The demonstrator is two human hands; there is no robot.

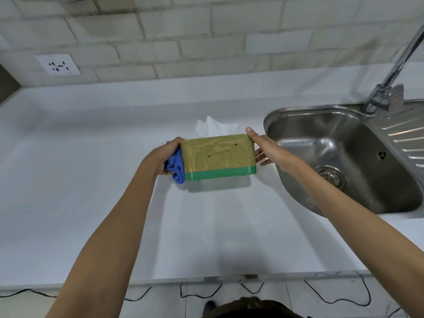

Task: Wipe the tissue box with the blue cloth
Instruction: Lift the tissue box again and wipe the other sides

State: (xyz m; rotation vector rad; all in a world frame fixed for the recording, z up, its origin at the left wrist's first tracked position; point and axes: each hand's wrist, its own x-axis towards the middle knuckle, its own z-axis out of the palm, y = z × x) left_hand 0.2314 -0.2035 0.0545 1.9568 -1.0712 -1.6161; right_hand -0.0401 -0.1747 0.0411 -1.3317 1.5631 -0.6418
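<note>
White counter, steel sink; hands grip tissue box, left clutching blue cloth

An olive-yellow tissue box with a green band along its base sits between two hands, a white tissue rising above the grip. A bright blue cloth bunches in the left hand; beyond lie a white counter, pale brick-pattern tiles and a silver sink.
</note>
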